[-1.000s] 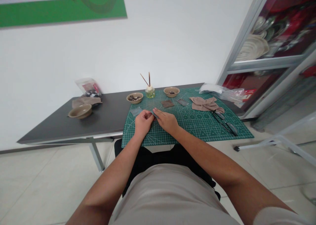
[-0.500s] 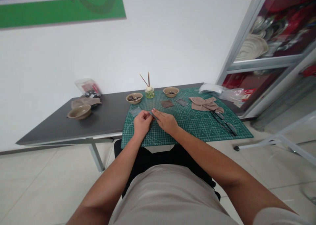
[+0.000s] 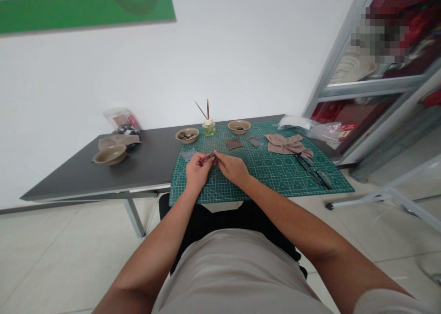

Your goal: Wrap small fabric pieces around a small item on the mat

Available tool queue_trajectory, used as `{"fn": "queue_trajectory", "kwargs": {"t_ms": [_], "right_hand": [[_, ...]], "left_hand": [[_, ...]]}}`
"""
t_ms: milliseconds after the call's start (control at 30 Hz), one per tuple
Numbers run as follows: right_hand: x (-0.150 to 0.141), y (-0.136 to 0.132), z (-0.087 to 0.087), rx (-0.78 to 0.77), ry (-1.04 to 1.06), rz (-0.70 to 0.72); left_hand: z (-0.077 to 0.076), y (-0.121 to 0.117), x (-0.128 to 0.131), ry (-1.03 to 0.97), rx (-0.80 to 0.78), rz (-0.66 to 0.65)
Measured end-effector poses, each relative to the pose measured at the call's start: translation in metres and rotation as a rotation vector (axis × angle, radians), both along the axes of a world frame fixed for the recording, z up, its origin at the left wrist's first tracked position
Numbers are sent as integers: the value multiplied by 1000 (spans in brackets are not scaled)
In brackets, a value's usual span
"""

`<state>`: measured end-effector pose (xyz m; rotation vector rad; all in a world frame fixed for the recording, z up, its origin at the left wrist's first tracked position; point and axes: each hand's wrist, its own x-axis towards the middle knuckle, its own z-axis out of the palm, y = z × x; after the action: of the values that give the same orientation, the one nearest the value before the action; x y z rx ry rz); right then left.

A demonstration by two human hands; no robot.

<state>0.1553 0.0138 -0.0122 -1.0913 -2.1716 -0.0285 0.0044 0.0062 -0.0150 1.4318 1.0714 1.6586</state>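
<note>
Both hands meet over the near left part of the green cutting mat (image 3: pixel 275 176). My left hand (image 3: pixel 197 171) is closed, thumb and fingers pinching a small dark grey piece (image 3: pixel 212 155) that looks like thin cloth. From the other side my right hand (image 3: pixel 233 168) grips the same piece with bent fingers. Most of it is hidden by the fingers. Just beyond my left hand lies a pale blue-grey cloth patch (image 3: pixel 189 155). A brown cloth patch (image 3: pixel 233 143) and a grey patch (image 3: pixel 254 142) lie flat beyond my right hand.
Behind the hands stand a bowl of dark pieces (image 3: pixel 187 135), a reed diffuser (image 3: pixel 209 127) and another bowl (image 3: pixel 239 127). A crumpled brown cloth (image 3: pixel 284 145), eyeglasses (image 3: pixel 313 171) and a plastic bag (image 3: pixel 310 128) lie right. A third bowl (image 3: pixel 110 155) stands left.
My right fingers, stretched out over the piece before, have bent into a pinch. The piece showed blue-grey between the fingers and now looks darker. Both hands have stayed in nearly the same place.
</note>
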Motion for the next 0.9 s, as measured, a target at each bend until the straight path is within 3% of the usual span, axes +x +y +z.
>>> {"fn": "queue_trajectory", "kwargs": {"t_ms": [133, 300, 900], "right_hand": [[1, -2, 3, 1, 38, -75], [0, -3, 2, 1, -50, -2], [-1, 0, -4, -10, -13, -10]], "left_hand": [[2, 1, 0, -8, -14, 7], [2, 2, 0, 52, -15, 9], [6, -2, 1, 47, -9, -16]]}}
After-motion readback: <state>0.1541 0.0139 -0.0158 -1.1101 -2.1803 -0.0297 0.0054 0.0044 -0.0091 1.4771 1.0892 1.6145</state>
